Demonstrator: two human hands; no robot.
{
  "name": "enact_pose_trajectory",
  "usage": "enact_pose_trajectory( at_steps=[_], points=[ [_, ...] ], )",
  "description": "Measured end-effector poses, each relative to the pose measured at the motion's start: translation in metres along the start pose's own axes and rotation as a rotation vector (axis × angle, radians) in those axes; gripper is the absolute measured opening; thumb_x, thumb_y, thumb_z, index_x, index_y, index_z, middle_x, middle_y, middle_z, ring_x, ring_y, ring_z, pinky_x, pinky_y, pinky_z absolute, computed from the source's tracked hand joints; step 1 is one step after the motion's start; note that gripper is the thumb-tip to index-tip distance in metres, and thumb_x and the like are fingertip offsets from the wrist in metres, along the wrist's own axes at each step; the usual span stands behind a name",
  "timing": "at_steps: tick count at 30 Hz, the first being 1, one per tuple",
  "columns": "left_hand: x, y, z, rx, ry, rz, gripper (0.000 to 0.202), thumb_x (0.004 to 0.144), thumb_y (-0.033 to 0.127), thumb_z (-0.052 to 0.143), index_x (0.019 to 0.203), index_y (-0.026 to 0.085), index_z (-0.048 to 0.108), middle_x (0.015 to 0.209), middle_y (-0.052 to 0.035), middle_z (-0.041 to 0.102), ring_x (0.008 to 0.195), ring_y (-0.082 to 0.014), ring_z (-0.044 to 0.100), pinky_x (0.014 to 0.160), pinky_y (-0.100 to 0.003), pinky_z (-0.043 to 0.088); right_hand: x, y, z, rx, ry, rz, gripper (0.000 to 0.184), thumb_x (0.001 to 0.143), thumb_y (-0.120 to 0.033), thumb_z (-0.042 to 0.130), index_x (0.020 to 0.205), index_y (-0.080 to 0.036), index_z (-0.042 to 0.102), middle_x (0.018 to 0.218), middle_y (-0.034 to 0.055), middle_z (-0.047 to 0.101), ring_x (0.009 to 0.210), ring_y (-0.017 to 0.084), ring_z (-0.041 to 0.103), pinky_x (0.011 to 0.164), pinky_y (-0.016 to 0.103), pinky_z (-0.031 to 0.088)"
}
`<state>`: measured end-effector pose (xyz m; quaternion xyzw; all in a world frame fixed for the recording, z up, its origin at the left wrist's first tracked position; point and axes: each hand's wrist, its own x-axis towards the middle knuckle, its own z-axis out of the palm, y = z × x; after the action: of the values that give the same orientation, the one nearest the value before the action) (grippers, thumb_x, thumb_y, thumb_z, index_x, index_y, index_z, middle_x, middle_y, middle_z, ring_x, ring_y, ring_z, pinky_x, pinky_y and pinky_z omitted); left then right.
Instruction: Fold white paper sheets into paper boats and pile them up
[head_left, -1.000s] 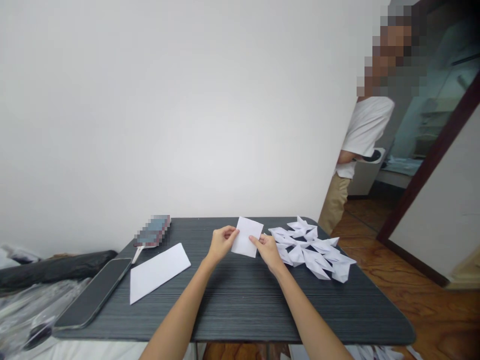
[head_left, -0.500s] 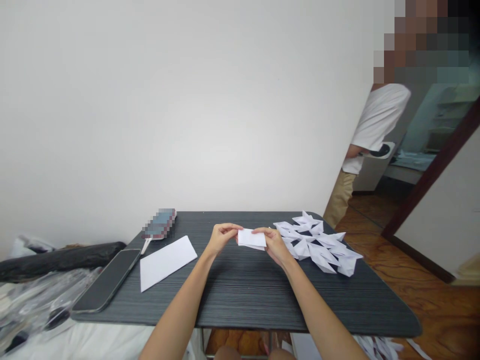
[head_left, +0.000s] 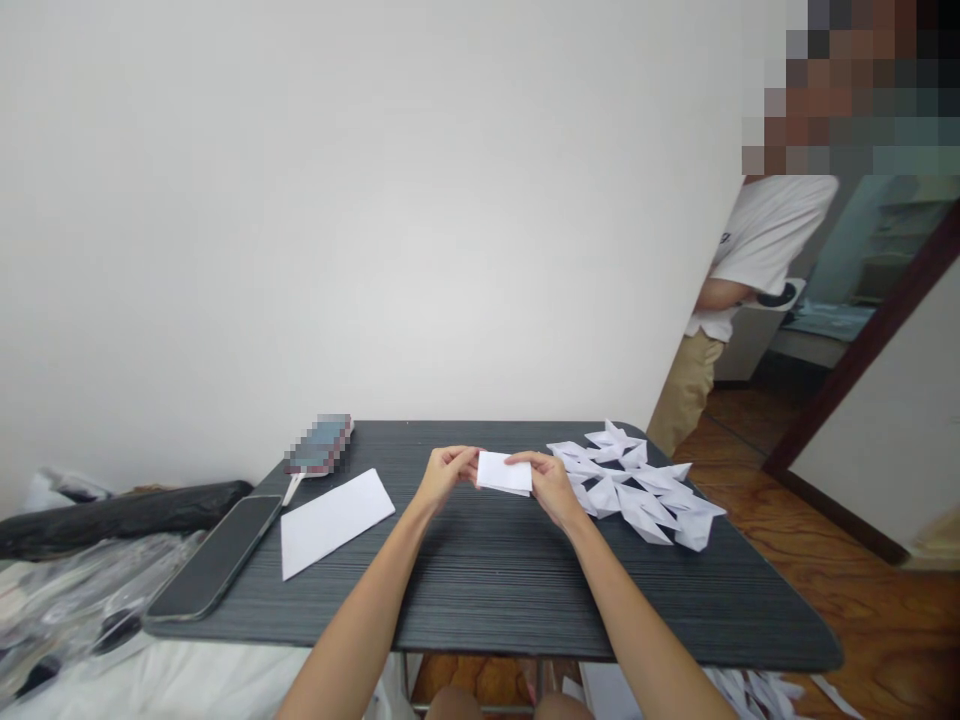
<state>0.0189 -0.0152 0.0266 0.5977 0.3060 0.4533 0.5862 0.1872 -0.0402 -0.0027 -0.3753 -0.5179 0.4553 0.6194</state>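
A small folded piece of white paper [head_left: 504, 473] is held up over the dark table [head_left: 510, 590], between both hands. My left hand [head_left: 448, 474] pinches its left edge, fingers closed. On the right edge, my right hand [head_left: 550, 485] grips the paper, its fingers lying along the top and the thumb side hidden behind. The paper's lower edge shows more than one layer. Just beyond my right hand lies a pile of folded white paper boats [head_left: 637, 490], their points sticking up. Left of my left hand rests a flat white sheet stack [head_left: 337, 522].
A phone [head_left: 217, 560] lies at the table's left edge, with a blurred-out device [head_left: 321, 447] and a white cable behind it. A wall [head_left: 480, 220] rises behind the table. A person in a white shirt [head_left: 772, 235] stands at right. Plastic-wrapped items [head_left: 90, 590] lie left.
The folded paper has tilted slightly and risen a little in my hands. My left fingers have shifted at its edge. The person at right has moved slightly.
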Motion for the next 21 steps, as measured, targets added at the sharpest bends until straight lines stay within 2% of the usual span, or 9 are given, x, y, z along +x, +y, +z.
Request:
enact_pose_trajectory(
  at_steps=[3,5,12,21],
  points=[
    [-0.0027,0.0017,0.0032,0.009,-0.112,-0.086,0.039,0.069,0.043,0.05,0.062,0.005,0.057,0.052,-0.0108,0.061,0.045,-0.016,0.058,0.037,-0.02,0.04,0.001,0.0019,-0.0022,-0.009,0.016,-0.023,0.018,0.061,-0.02,0.052,0.073,-0.017,0.065,0.069,0.0022,0.064,0.059,0.013,0.055,0.051,0.022,0.04],
    [-0.0043,0.0026,0.0048,0.018,-0.136,-0.106,0.037,0.068,0.042,0.053,0.059,0.006,0.055,0.053,-0.0111,0.062,0.046,-0.017,0.059,0.034,-0.018,0.038,0.0014,0.003,-0.0031,-0.013,0.017,-0.033,0.017,0.061,-0.019,0.052,0.072,-0.017,0.065,0.067,0.0014,0.063,0.057,0.012,0.054,0.05,0.021,0.039],
    [-0.0057,0.0041,0.0052,0.021,-0.148,-0.062,0.032,0.068,0.037,0.055,0.065,0.005,0.058,0.054,-0.0097,0.062,0.048,-0.0171,0.06,0.04,-0.02,0.043,0.0013,0.0044,-0.0037,-0.007,-0.002,-0.038,0.014,0.062,-0.017,0.051,0.069,-0.017,0.064,0.066,0.0005,0.063,0.057,0.011,0.053,0.05,0.02,0.038],
    [-0.0044,0.0031,0.0037,0.016,-0.145,-0.095,0.033,0.065,0.035,0.06,0.075,0.004,0.059,0.061,-0.0113,0.064,0.059,-0.0206,0.062,0.045,-0.02,0.047,0.0023,0.0078,-0.0049,0.019,0.005,-0.037,0.012,0.061,-0.016,0.051,0.066,-0.016,0.062,0.064,0.0002,0.061,0.054,0.01,0.052,0.048,0.019,0.036]
  ],
)
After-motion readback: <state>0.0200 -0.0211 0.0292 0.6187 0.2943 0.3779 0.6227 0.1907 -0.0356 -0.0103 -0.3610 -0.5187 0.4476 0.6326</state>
